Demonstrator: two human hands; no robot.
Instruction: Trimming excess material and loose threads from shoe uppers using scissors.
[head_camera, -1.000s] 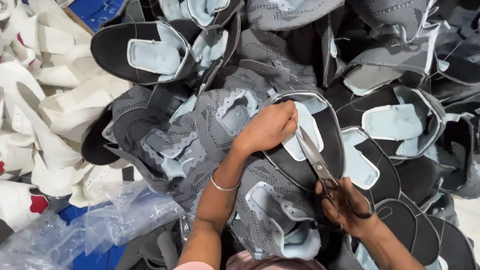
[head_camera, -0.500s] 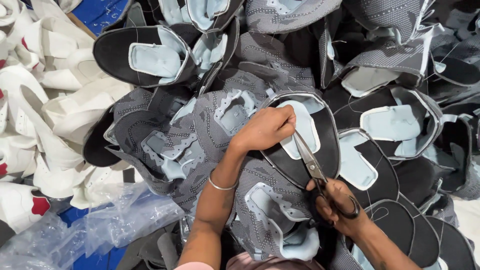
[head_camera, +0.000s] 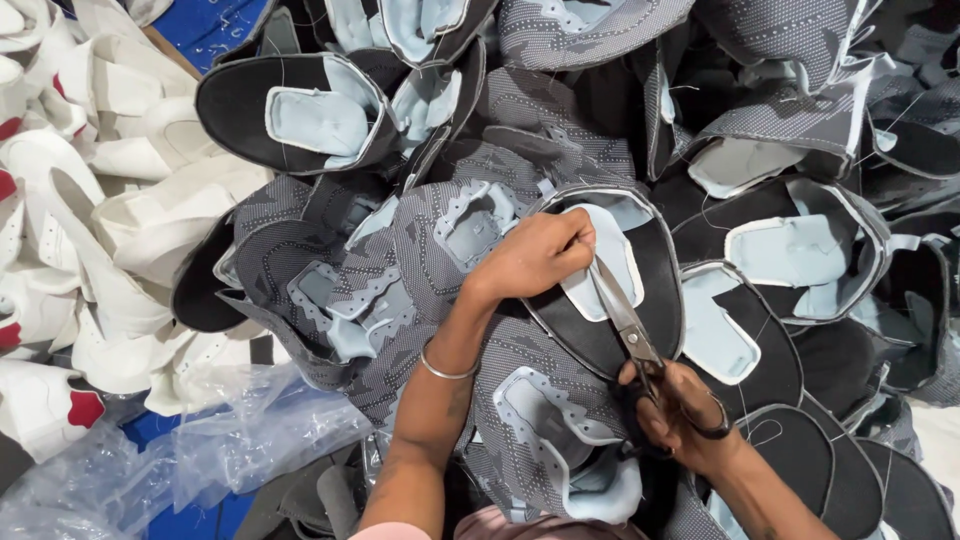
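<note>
Steel scissors (head_camera: 628, 322) sit in the right hand (head_camera: 678, 412), whose fingers are curled shut through the dark handle loops; the blades look nearly closed, tips meeting the pale blue lining of a black shoe upper (head_camera: 610, 290). Beside those tips, the left hand (head_camera: 535, 255) has its fingers bunched tight, pinching the edge of that same lining. A thin silver bangle (head_camera: 445, 368) circles the left wrist. That upper lies on top of a heap of grey patterned uppers (head_camera: 400, 270), which crowd it on every side. White shoe uppers (head_camera: 110, 220) are piled at the left, well apart, with crumpled clear plastic (head_camera: 180, 450) below them.
</note>
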